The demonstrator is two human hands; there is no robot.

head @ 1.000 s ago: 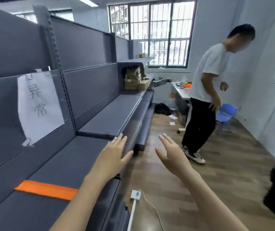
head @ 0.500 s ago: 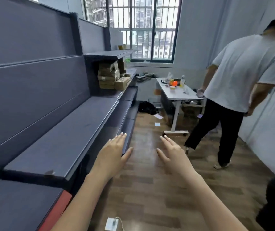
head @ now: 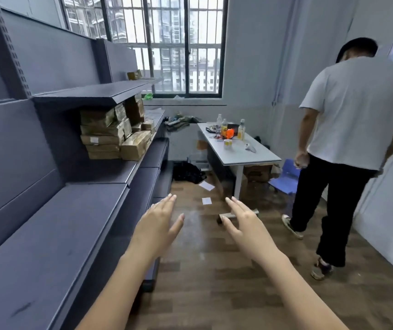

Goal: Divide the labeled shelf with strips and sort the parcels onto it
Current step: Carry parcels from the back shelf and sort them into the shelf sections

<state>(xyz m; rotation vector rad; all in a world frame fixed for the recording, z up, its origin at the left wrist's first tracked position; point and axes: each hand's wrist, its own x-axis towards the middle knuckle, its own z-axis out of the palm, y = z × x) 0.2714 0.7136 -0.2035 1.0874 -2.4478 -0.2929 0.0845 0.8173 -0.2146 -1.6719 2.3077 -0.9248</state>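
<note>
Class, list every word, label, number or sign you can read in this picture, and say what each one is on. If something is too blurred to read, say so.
No text can be read in this picture.
Parcels: pale labels, too blurred to read.
Bottles on the white table: labels too small to read.
White slips on the floor: no writing can be made out.

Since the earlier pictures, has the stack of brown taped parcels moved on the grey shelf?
No. The stack of brown taped parcels sits on the same grey shelf under the overhang; only the camera advanced.
</note>
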